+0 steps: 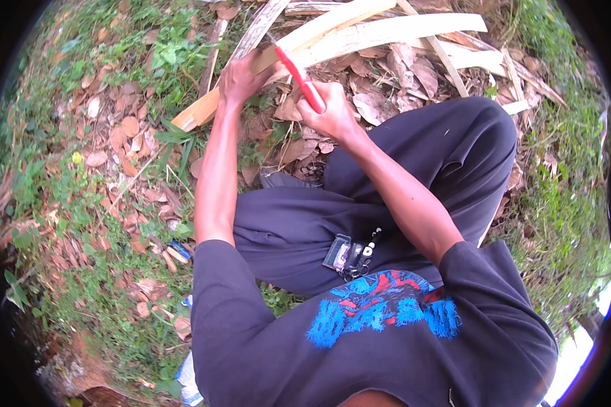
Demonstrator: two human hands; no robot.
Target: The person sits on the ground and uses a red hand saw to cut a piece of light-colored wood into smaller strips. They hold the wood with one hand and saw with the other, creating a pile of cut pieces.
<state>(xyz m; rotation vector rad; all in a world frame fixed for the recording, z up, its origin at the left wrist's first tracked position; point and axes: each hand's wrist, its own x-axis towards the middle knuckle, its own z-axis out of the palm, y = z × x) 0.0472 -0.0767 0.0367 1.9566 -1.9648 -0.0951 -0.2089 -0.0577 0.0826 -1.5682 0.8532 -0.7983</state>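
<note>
My left hand [239, 79] is closed round a pale strip of split wood [200, 112], whose squared end sticks out to the lower left. In my right hand [329, 112] is a red-handled tool [292, 66], its handle slanting up and left across the wood. A thin dark piece shows beyond the handle's far end, close to my left hand. Too little of it shows to tell what kind of tool it is. Another long pale wood strip [387, 32] lies just behind, curving off to the right.
Several more wood strips [448, 68] lie across dry brown leaves [414, 78] at the far side. My bent legs [421, 146] are close below my hands. Keys with tags [353, 258] rest on my lap. Grass [47, 115] and fallen leaves spread to the left.
</note>
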